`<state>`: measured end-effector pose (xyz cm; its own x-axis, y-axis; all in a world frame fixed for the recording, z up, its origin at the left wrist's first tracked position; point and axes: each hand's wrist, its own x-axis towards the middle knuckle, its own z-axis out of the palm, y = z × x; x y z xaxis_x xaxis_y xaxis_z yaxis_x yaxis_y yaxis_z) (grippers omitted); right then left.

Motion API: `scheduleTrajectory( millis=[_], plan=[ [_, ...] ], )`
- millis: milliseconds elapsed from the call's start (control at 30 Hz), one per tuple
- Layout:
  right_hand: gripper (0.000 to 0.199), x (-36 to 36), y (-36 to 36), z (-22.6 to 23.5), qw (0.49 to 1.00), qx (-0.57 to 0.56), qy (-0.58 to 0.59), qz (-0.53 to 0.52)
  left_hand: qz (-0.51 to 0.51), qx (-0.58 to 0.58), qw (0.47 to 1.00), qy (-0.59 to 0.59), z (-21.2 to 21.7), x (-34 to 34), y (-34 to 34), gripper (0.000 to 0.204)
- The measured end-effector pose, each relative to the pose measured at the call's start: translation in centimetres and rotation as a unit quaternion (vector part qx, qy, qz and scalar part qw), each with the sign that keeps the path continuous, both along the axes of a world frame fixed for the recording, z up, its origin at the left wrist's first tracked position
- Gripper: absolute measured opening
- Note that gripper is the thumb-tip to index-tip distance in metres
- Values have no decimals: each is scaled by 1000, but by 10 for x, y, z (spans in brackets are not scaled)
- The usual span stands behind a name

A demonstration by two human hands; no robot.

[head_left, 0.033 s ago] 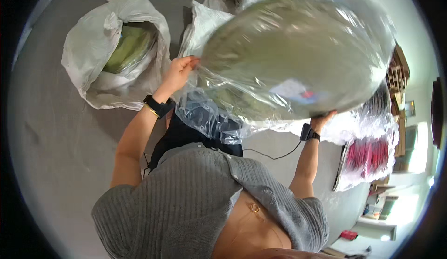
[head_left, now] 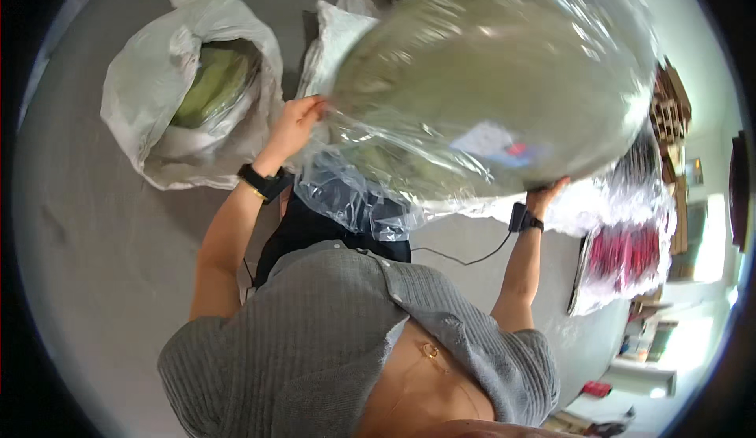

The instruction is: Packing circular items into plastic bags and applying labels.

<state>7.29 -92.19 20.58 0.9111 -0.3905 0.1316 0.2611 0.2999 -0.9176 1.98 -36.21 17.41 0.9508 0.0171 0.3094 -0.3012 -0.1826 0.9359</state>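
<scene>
In front of me is a big, rounded olive-green bundle (head_left: 480, 76), cushion-like in shape, wrapped in a clear plastic bag (head_left: 354, 190). A white label with blue and red parts (head_left: 496, 143) shows through the plastic. My left hand (head_left: 298, 123) is closed, pinching the bag's film at the bundle's left side. At the lower right edge my right hand (head_left: 546, 195) grips the bundle, with some of its fingers hidden beneath it. Loose plastic hangs from the bag over my dark trousers.
On the floor to the left stands an open white sack (head_left: 138, 84) holding another olive-green item (head_left: 211, 84). A white sack (head_left: 335, 36) lies behind the bundle. Plastic-wrapped pink-red goods (head_left: 626, 261) are at the right. A black cable (head_left: 465, 263) runs to my right wrist.
The bundle has shifted slightly up and to the left in view, and both hands have moved a little with it. Their holds look the same.
</scene>
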Motion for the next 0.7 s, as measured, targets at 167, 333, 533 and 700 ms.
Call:
scheduleTrajectory(
  millis=[167, 333, 533, 700],
  plan=[
    [73, 5, 25, 24, 995, -52, -71, -42, -53, -373, 923, 79, -1, 25, 37, 34],
    [53, -10, 35, 40, 998, -45, -28, -34, -8, -108, 994, 12, 46, 40, 14, 44],
    [41, -44, 44, -57, 986, -94, 135, 31, -44, 23, 990, 129, 18, 43, 23, 46],
    [28, -56, 64, -60, 939, 62, 323, 104, -35, -105, 959, 261, 29, 55, 15, 42]
  ],
)
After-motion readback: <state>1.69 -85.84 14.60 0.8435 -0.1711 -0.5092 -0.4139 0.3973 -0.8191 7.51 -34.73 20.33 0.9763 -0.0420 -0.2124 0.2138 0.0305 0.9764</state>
